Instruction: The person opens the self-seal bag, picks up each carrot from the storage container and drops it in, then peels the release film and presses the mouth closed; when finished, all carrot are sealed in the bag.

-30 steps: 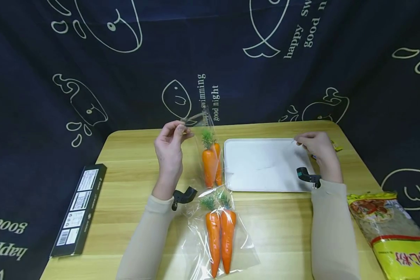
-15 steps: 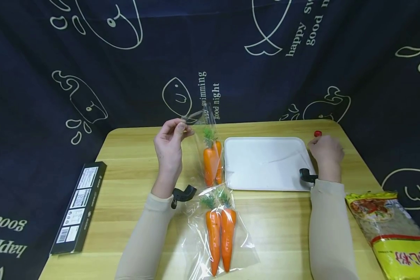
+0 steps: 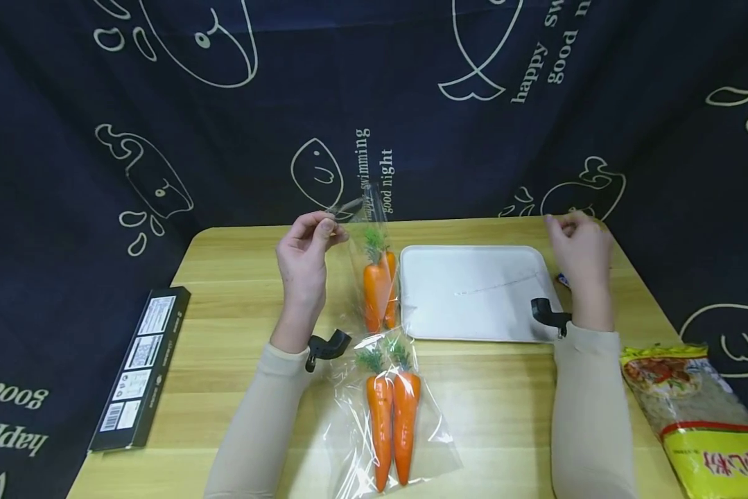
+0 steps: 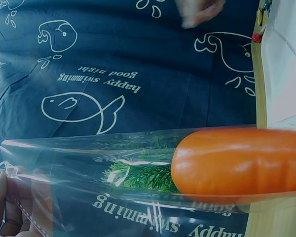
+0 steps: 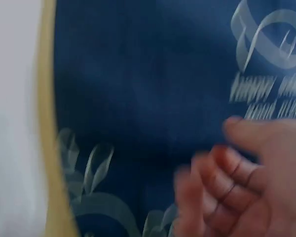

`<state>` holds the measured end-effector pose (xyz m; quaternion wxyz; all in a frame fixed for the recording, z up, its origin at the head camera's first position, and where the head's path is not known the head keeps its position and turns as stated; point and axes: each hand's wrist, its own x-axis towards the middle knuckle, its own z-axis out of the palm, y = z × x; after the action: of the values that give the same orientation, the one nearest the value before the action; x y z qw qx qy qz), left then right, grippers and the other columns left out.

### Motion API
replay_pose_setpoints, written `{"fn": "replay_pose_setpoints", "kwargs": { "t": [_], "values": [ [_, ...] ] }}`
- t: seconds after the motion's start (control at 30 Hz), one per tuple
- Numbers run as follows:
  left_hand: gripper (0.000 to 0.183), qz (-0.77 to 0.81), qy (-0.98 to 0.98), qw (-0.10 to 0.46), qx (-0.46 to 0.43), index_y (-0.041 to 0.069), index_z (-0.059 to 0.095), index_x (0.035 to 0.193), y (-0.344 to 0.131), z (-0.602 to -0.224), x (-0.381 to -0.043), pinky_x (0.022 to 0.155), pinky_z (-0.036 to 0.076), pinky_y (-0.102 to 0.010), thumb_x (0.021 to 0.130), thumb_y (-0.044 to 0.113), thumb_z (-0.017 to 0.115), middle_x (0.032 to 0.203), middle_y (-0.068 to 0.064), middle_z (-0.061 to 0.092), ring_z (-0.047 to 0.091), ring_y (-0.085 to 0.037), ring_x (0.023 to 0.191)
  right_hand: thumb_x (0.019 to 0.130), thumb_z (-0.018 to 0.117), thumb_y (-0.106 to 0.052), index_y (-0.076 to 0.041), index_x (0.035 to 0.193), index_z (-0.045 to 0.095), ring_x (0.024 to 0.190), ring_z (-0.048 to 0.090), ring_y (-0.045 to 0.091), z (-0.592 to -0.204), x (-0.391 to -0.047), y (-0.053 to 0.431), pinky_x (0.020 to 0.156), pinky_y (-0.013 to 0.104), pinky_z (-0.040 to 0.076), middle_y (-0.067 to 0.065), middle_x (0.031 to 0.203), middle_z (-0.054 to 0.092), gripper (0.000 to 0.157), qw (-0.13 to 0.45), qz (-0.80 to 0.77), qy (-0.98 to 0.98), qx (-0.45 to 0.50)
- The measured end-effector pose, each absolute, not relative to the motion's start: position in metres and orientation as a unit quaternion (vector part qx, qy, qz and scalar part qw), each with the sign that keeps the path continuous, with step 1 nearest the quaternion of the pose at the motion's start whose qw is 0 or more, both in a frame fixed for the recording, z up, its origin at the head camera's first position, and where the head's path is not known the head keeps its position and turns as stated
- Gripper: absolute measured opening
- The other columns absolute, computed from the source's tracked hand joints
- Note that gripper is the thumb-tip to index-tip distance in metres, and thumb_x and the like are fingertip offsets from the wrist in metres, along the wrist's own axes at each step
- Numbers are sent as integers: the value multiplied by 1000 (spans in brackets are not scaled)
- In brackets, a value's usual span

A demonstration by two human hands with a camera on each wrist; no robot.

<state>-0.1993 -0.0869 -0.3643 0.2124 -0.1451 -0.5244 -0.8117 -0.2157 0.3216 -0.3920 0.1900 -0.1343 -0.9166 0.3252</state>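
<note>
My left hand (image 3: 305, 260) pinches the top corner of a clear plastic bag (image 4: 84, 148), which stands upright near the tray. Inside are two orange carrots (image 3: 376, 291) with green tops; one fills the right of the left wrist view. My right hand (image 3: 581, 256) is raised over the table's back right, thumb apart from loosely curled fingers. Nothing shows between them in the blurred right wrist view. A thin clear strip (image 3: 498, 285) lies across the white tray (image 3: 467, 319). Nearer me, a second clear bag (image 3: 436, 457) lies flat with two carrots (image 3: 392, 430) in it.
Small items lie beyond the tray's right edge, partly hidden by my right hand: a blue piece (image 3: 563, 280) and a red one (image 4: 257, 37). A yellow food packet (image 3: 698, 416) lies at the right edge, a black box (image 3: 139, 367) at the left. A dark curtain (image 3: 236, 173) hangs behind.
My right hand has let go of the thin strip onto the tray, moved right past the tray's edge, then risen with its fingers loosened. The left hand keeps its pinch on the bag.
</note>
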Motion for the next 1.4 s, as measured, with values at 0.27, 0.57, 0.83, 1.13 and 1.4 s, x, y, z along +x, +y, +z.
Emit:
{"fn": "replay_pose_setpoints", "kwargs": {
  "t": [0.27, 0.57, 0.83, 1.13, 1.4],
  "values": [
    [12, -800, -542, 199, -161, -1, 69, 100, -86, -362, -197, 83, 62, -36, 94, 10, 68, 86, -7, 68, 68, -20, 78, 102, 56, -32, -11, 143, 50, 127, 57, 17, -379, -262, 187, 108, 37, 48, 9, 139, 59, 46, 56, 626, -768, 121],
    [6, -805, -542, 177, -165, 5, 70, 98, -85, -362, -194, 83, 62, -37, 94, 9, 67, 85, -6, 68, 67, -21, 77, 100, 60, -34, -10, 144, 51, 124, 61, 24, -403, -291, 137, 111, 50, 45, 13, 137, 61, 51, -93, 692, -696, 166],
    [10, -807, -532, 197, -164, 6, 67, 103, -94, -363, -199, 84, 62, -43, 94, 11, 68, 94, -7, 66, 67, -22, 87, 94, 69, -31, -7, 116, 71, 94, 74, 24, -393, -265, 151, 83, 36, 62, 5, 104, 77, 33, 32, 688, -711, 141],
    [53, -727, -651, 96, -195, 14, 47, 141, -116, -378, -219, 94, 58, -36, 93, 10, 68, 114, -13, 72, 71, -25, 100, 95, 68, -31, 0, 115, 69, 92, 74, 19, -390, -236, 173, 73, 33, 63, 6, 104, 77, 37, 88, 674, -722, 129],
    [41, -707, -680, 93, -171, 13, 67, 125, -117, -370, -225, 79, 63, -34, 86, 16, 79, 97, -7, 75, 72, -23, 85, 99, 63, -25, -1, 111, 65, 97, 73, 19, -381, -221, 181, 76, 29, 63, 10, 107, 76, 27, 125, 642, -738, 164]
  ]
}}
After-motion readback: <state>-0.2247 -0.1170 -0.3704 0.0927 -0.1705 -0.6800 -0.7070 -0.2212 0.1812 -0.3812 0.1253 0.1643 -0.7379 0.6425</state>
